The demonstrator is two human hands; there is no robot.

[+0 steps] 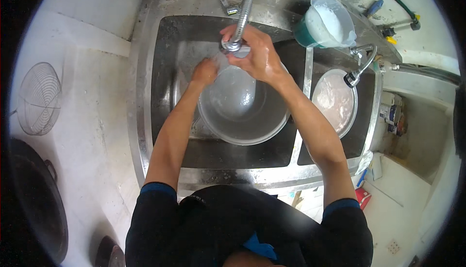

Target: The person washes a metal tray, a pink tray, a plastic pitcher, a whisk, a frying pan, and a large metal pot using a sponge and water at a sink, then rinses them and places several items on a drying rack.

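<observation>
My right hand (259, 53) is wet and curls around the chrome head (230, 46) of a flexible-neck faucet (244, 16) above the left sink basin (233, 158). Below it a large round grey bowl (247, 136) rests in the basin, its inside wet and shiny with a pale glossy area in the middle. My left hand (205, 71) is beside the bowl's upper left rim, under the faucet. Its fingers are blurred, and whether they hold anything is unclear.
The right sink basin (358, 136) holds a round bowl (355, 110) of pale contents, under a second faucet (351, 79). A plastic jug (309, 30) with white foam stands behind the divider. At left are a wire strainer (40, 99) and a dark wok (36, 208).
</observation>
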